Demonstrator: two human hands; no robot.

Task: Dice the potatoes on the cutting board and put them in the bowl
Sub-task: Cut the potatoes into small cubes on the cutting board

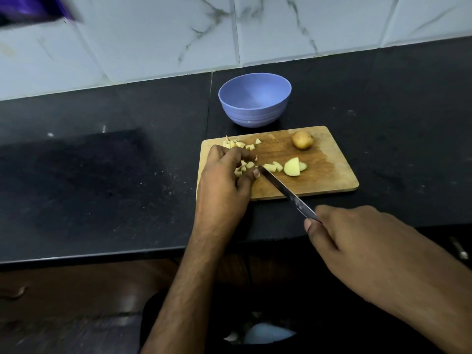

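Left hand (224, 172): fingers (249, 156) curled over diced potato (244, 166), herding it from the blade. Right hand (357, 241) fingers clamp the knife (286, 191), tip beside them. Bowl (255, 100) beyond, holding nothing, likely awaiting transfer.

One bowl (254, 99), one knife (288, 191), one whole potato (302, 140).

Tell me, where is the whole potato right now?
In the head view, the whole potato sits on the far right part of the cutting board, just beyond the cut potato half and right of the purple bowl.
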